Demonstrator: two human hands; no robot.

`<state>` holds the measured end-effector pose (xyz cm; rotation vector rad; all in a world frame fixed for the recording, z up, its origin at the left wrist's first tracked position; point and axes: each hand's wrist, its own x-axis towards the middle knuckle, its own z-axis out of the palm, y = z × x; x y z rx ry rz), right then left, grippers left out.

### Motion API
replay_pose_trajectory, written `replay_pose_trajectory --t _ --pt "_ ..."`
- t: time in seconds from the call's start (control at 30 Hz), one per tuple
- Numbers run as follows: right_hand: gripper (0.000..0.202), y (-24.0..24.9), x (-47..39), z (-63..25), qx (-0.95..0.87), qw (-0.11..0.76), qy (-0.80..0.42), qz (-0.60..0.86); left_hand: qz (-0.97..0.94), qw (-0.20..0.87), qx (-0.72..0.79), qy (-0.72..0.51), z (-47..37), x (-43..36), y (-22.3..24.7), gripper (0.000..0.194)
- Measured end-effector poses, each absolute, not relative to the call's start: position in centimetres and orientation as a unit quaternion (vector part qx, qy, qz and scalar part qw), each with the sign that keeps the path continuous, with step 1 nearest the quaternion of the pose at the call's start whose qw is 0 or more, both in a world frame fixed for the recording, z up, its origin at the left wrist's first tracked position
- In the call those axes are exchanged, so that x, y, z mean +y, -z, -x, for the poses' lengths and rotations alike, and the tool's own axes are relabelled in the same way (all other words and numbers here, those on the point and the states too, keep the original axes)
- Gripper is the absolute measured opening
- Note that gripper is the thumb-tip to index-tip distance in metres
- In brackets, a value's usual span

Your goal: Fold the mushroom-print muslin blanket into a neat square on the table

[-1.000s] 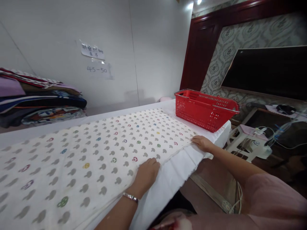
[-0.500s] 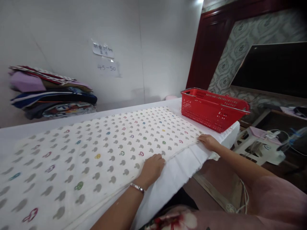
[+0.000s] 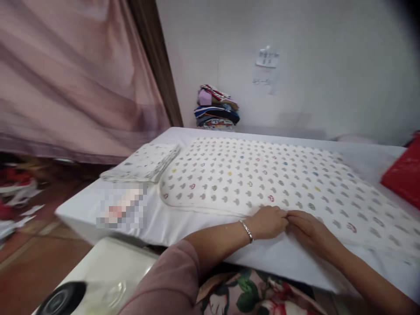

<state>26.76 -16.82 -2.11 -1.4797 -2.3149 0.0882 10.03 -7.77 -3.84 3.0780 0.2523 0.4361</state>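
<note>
A white cloth (image 3: pixel 236 175) with grey and coloured mushroom prints lies spread flat, its near left corner rounded. My left hand (image 3: pixel 269 222), with a silver bracelet at the wrist, has its fingers closed at the cloth's near edge. Against it, my right hand (image 3: pixel 305 227) meets it fingertip to fingertip, the fingers pressed together on the same edge. The fingertips partly hide the bit of hem between them. To the left of the spread cloth sits a folded stack of printed white cloth (image 3: pixel 144 162).
White sheeting covers the table (image 3: pixel 183 229). Folded garments (image 3: pixel 217 109) are piled by the wall, and a red basket (image 3: pixel 405 170) stands at the right. A pixelated item (image 3: pixel 121 208) lies near the table's left corner. A cream machine or box (image 3: pixel 108 271) stands below left.
The view has swung left, bringing the folded stack and curtain into sight. My hands, wide apart before with the right at the cloth's far right corner, have come together at the near edge.
</note>
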Motion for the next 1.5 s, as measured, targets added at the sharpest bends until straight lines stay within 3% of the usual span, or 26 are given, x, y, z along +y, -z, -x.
replay_pose_trajectory --t 0.5,0.93,1.2,1.5 --pt "0.021 2.2 -10.6 -18.1 -0.865 0.16 -0.073 0.471 -0.932 0.065 0.335 -0.122 8.6 -4.1 1.0 0.023" --pt "0.022 1.7 -8.2 -12.7 -0.888 0.115 -0.035 0.443 -0.927 0.042 0.36 -0.092 9.9 -4.0 0.5 0.031" --pt "0.027 2.4 -7.2 -10.5 -0.896 0.132 -0.039 0.422 -0.896 -0.021 0.434 -0.09 11.2 -5.0 1.4 0.021" --pt "0.024 3.1 -7.2 -10.1 -0.908 0.164 -0.053 0.382 -0.91 0.013 0.402 -0.095 12.7 -6.0 1.1 0.02"
